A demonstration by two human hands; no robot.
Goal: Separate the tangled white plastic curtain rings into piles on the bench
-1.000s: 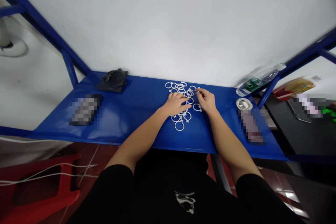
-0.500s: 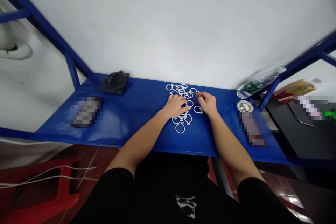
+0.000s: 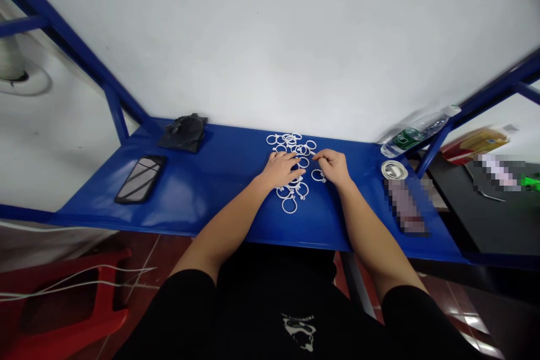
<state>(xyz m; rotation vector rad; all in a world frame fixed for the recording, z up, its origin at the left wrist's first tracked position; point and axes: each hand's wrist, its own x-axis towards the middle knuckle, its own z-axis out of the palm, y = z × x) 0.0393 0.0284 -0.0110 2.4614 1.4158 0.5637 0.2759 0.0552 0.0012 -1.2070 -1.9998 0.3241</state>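
Note:
Several thin white curtain rings (image 3: 289, 205), each with a small eyelet, lie in a loose overlapping pile on the blue tabletop (image 3: 228, 180). My left hand (image 3: 282, 169) rests palm down over the middle of the pile, fingers apart, covering some rings. At the pile's right side, my right hand (image 3: 332, 164) is closed in a pinch. A white bit of a ring (image 3: 313, 153) shows at its fingertips, against the pile. Just below that hand, a single ring (image 3: 318, 175) lies apart from the others.
A phone (image 3: 140, 179) and a crumpled black plastic bag (image 3: 185, 131) lie to the left. On the right are a water bottle (image 3: 417, 134), a coiled white cable (image 3: 394, 170) and a blurred-out flat object (image 3: 405, 207). A white wall (image 3: 261, 56) stands behind the table.
My right hand has shifted slightly left, its pinched fingertips now closer to the pile's rings. My left hand stays over the pile with little movement.

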